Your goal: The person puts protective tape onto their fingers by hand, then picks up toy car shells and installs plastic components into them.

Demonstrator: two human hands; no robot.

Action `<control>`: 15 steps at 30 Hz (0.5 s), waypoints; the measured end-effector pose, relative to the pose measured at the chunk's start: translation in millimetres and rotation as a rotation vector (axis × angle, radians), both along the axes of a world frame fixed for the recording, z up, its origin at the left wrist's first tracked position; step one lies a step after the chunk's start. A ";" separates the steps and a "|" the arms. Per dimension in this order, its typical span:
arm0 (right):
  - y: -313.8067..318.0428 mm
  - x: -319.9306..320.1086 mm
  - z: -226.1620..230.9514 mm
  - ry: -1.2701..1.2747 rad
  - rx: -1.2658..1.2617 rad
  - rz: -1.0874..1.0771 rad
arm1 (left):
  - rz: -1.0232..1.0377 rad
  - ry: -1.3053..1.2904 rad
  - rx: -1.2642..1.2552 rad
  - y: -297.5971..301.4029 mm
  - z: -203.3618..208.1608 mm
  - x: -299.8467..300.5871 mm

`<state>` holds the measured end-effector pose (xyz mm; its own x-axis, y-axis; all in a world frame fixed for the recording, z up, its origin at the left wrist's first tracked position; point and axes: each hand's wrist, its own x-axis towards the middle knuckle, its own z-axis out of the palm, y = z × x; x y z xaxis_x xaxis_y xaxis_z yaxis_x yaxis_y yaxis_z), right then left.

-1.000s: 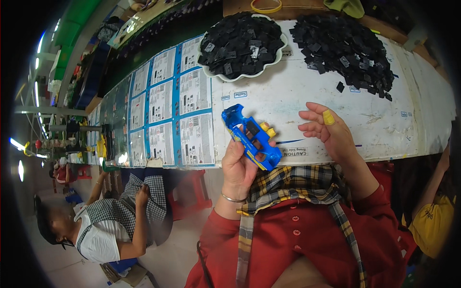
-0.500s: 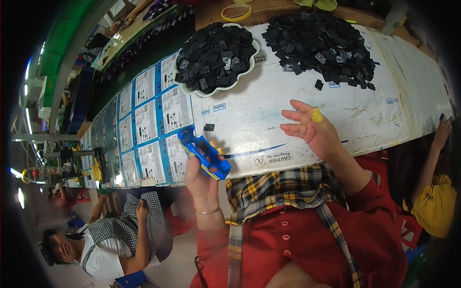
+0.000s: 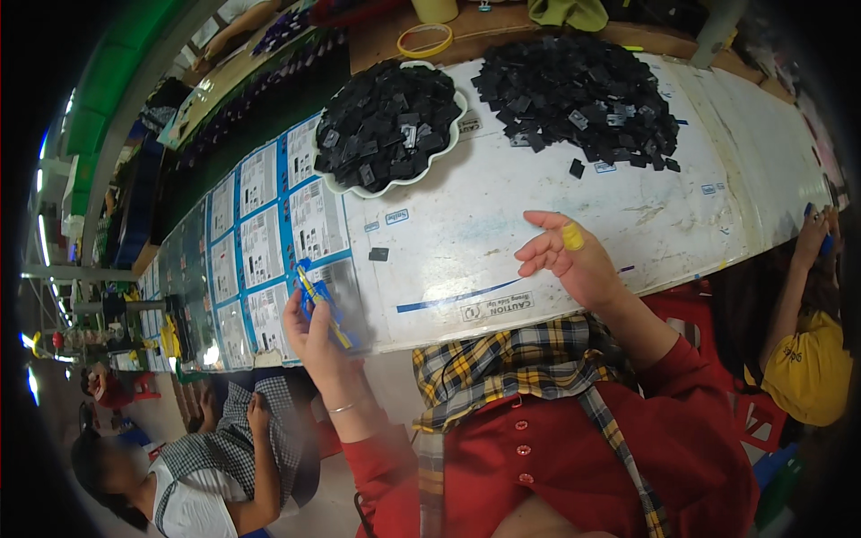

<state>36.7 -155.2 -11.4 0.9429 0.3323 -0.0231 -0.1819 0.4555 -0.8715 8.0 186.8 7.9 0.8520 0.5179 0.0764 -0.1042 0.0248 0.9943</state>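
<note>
Over the left part of the table, my left hand (image 3: pixel 325 348) holds a blue plastic toy car shell (image 3: pixel 325 310) with a yellow stripe, smeared by motion. My right hand (image 3: pixel 574 266) hovers above the white table, palm turned inward and fingers apart, with nothing in it. One of its fingers wears a yellow wrap (image 3: pixel 572 236). Between the hands, nearer the left one, lies a single small black rectangular plate (image 3: pixel 378 255). Farther off, a white scallop-edged bowl (image 3: pixel 395 186) is heaped with black plates. To its right is a loose pile of similar black plates (image 3: pixel 578 99).
Printed sheets with blue borders (image 3: pixel 262 220) cover the table's left part. A yellow tape roll (image 3: pixel 425 40) rests at the back edge. One person in a checked apron (image 3: pixel 265 439) sits at left; another in a yellow shirt (image 3: pixel 812 372) is at right.
My left hand has moved left with the toy car shell and turned it, so its yellow-striped edge shows. My right hand stays open. The view has shifted slightly.
</note>
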 end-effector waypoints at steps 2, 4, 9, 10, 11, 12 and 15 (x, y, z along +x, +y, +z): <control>-1.6 -3.5 0.5 -0.042 -0.038 -0.002 | -0.001 0.030 0.153 9.3 2.1 2.4; -1.3 -6.7 -0.2 0.021 -0.071 0.009 | 0.005 0.044 0.250 20.0 -1.3 5.9; -1.3 -9.8 3.8 0.004 -0.076 0.026 | 0.122 0.134 0.644 37.0 -2.2 13.3; -1.6 -9.4 8.2 0.003 -0.173 0.048 | 0.180 0.188 0.804 37.2 0.5 14.9; -1.9 -7.8 12.4 0.003 -0.270 0.070 | 0.184 0.173 0.795 40.1 -1.1 17.0; -1.2 -6.6 16.7 0.009 -0.262 0.070 | 0.221 0.187 0.905 45.1 -2.2 17.1; -8.0 11.9 29.2 0.019 -0.457 0.100 | 0.280 0.212 1.058 48.7 1.1 18.7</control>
